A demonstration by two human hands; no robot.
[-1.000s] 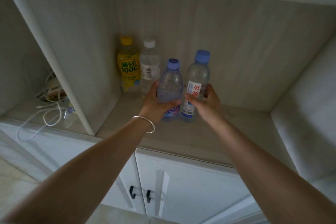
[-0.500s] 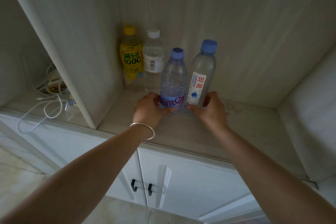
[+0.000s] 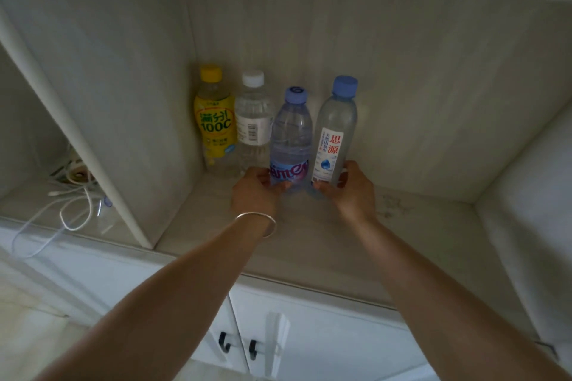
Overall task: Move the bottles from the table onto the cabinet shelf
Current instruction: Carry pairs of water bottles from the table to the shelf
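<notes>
Several bottles stand upright in a row at the back of the cabinet shelf [image 3: 309, 232]. From the left: a yellow drink bottle [image 3: 214, 120], a clear bottle with a white cap [image 3: 253, 124], a bluish bottle with a purple label [image 3: 291, 136], and a tall clear bottle with a red-lettered white label [image 3: 335, 130]. My left hand [image 3: 255, 192] grips the base of the bluish bottle, thumb and fingers on its label. My right hand [image 3: 349, 189] grips the base of the tall clear bottle. Both bottles rest on the shelf.
A white divider panel [image 3: 93, 145] walls off the compartment on the left, where white cables [image 3: 71, 210] and a plug lie. The shelf's right side wall [image 3: 526, 210] stands at the right. White cabinet doors with dark handles [image 3: 238, 346] are below.
Both hands have slid down from the bottles' middles to their bases, and the two bottles now stand further back on the shelf, beside the other two.
</notes>
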